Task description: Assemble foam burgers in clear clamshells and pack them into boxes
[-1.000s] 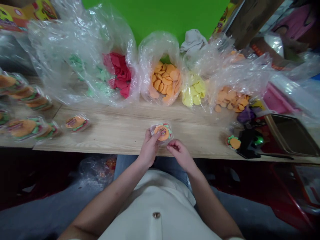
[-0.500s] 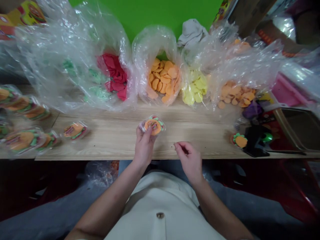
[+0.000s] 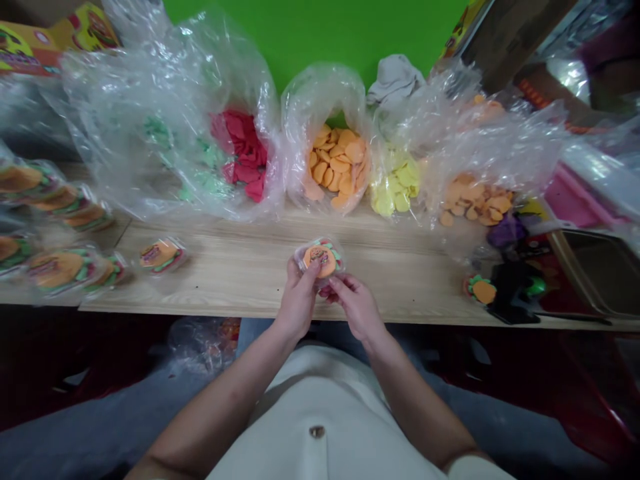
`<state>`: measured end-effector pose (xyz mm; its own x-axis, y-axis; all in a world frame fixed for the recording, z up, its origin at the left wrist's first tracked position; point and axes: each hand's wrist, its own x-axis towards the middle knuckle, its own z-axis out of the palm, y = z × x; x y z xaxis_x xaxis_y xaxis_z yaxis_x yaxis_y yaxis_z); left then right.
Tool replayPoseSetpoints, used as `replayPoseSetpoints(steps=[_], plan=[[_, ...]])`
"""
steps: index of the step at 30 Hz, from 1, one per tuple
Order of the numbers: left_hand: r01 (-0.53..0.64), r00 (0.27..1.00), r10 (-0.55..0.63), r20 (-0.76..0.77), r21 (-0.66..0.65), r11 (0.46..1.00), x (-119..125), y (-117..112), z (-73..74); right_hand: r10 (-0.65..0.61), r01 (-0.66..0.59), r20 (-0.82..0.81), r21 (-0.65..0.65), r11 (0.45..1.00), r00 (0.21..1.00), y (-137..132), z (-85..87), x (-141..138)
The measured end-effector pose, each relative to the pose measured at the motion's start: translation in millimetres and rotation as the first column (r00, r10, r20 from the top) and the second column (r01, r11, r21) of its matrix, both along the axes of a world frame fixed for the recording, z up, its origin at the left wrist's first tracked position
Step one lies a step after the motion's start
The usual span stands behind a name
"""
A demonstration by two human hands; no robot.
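Observation:
My left hand (image 3: pixel 300 300) grips a small transparent packet (image 3: pixel 320 260) holding a round foam burger piece with orange, green and red layers. The fingers of my right hand (image 3: pixel 354 307) pinch the packet's lower right edge. Both hands are above the wooden table's front edge (image 3: pixel 240 308). The packet's underside is partly hidden by my fingers. On the table to the left lies a similar sealed burger packet (image 3: pixel 163 256), the nearest of several.
Behind my hands, plastic bags hold red (image 3: pixel 245 157), orange (image 3: pixel 335 163) and yellow (image 3: pixel 395 183) foam pieces. A loose foam burger piece (image 3: pixel 483 291) lies at the right, beside a black object (image 3: pixel 513 293) and a dark tray (image 3: pixel 595 273).
My right hand has moved left from its spot apart from the packet and now pinches the packet's edge. The packet has shifted slightly right.

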<state>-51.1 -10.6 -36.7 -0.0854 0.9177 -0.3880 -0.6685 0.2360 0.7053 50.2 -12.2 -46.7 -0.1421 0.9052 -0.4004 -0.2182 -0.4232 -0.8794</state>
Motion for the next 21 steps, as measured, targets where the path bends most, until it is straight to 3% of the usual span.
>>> replayPoseSetpoints(steps=[3, 6, 8, 11, 14, 21], plan=[[0.124, 0.991, -0.119, 0.064, -0.086, 0.989, -5, 4, -0.4, 0.168, -0.170, 0.060, 0.026, 0.985, 0.984, 0, -4.0, -1], [0.224, 0.937, -0.173, 0.305, -0.142, 0.964, -14, 12, -1.8, 0.257, -0.273, 0.137, 0.117, 0.955, 0.957, -2, -8.0, 8], [0.269, 0.879, -0.171, 0.444, -0.166, 0.949, -20, 17, -3.7, 0.271, -0.310, 0.221, 0.166, 0.936, 0.937, -4, -9.5, 18], [0.319, 0.839, -0.173, 0.516, -0.209, 0.925, -24, 20, -6.9, 0.193, -0.270, 0.349, 0.187, 0.945, 0.917, -5, -8.3, 32], [0.288, 0.870, -0.178, 0.460, -0.180, 0.940, -19, 16, -8.1, 0.135, -0.208, 0.352, 0.178, 0.962, 0.926, -3, -5.0, 33], [0.099, 0.987, -0.105, 0.121, 0.056, 0.994, -1, -2, -6.7, 0.054, -0.066, 0.100, 0.119, 0.991, 0.994, 3, -10.8, 7]])
